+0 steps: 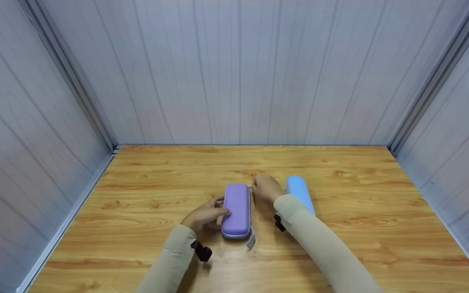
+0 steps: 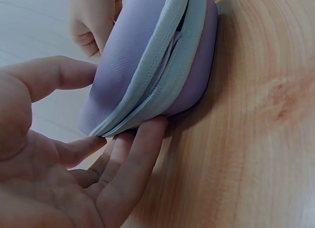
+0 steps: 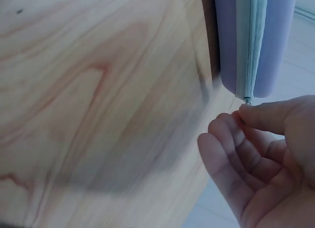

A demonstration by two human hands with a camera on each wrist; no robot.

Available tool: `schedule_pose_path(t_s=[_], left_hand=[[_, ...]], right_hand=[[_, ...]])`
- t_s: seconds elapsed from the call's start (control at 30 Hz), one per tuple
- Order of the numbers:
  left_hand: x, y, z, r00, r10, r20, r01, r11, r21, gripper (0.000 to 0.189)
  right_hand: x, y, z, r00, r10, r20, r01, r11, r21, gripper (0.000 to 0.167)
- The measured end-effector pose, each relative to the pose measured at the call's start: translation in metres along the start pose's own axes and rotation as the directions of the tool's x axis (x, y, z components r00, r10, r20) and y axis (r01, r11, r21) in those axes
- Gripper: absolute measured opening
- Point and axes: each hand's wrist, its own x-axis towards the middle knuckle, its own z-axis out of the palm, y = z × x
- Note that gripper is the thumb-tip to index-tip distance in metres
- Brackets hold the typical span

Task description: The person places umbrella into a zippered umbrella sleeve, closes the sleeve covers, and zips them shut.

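A purple zippered pencil case (image 1: 236,203) lies lengthwise on the wooden table. My left hand (image 1: 204,214) holds it from the left, the thumb on its top and the other fingers against its side. In the left wrist view, a narrow gap shows between the pale zipper tapes (image 2: 147,90) at the near end. At the far right corner, my right hand (image 1: 266,188) pinches the small zipper pull (image 3: 247,101) between thumb and index finger. The fingertips mostly hide the pull. A grey strap (image 1: 251,241) hangs off the case's near right corner.
A light blue case (image 1: 299,192) lies just right of my right hand, partly hidden by the sleeve. Pale panelled walls (image 1: 238,73) enclose the wooden table (image 1: 157,171) at the back and both sides. Each wrist carries a small black camera (image 1: 202,251).
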Motion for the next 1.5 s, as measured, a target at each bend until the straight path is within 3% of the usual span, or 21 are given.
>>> schedule_pose_path(t_s=[0.17, 0.33, 0.6, 0.8, 1.2, 1.5], left_hand=[[0.000, 0.000, 0.000, 1.000, 0.000, 0.006, 0.000, 1.000, -0.008, 0.075], [0.001, 0.000, -0.001, 1.000, 0.005, 0.008, -0.005, 1.000, -0.020, 0.073], [0.002, -0.001, -0.001, 1.000, 0.005, 0.015, -0.005, 0.999, -0.042, 0.074], [0.003, 0.000, -0.001, 1.000, -0.002, 0.009, 0.003, 0.999, -0.043, 0.076], [0.003, 0.003, -0.002, 1.000, -0.016, -0.001, 0.016, 1.000, -0.024, 0.075], [0.002, 0.001, 0.000, 1.000, -0.015, -0.009, 0.015, 1.000, -0.020, 0.073]], right_hand=[[0.004, 0.000, 0.001, 0.999, 0.012, -0.039, -0.012, 1.000, 0.006, 0.034], [0.007, 0.001, 0.004, 0.995, 0.073, -0.068, -0.062, 0.988, 0.144, 0.016], [0.008, 0.008, 0.010, 0.983, 0.140, -0.121, -0.084, 0.922, 0.379, 0.012], [0.009, 0.012, 0.011, 0.971, 0.210, -0.111, -0.130, 0.860, 0.493, 0.008], [0.015, 0.012, 0.013, 0.949, 0.298, -0.099, -0.205, 0.827, 0.524, 0.011], [0.020, 0.007, 0.019, 0.950, 0.303, -0.075, -0.209, 0.795, 0.570, 0.014]])
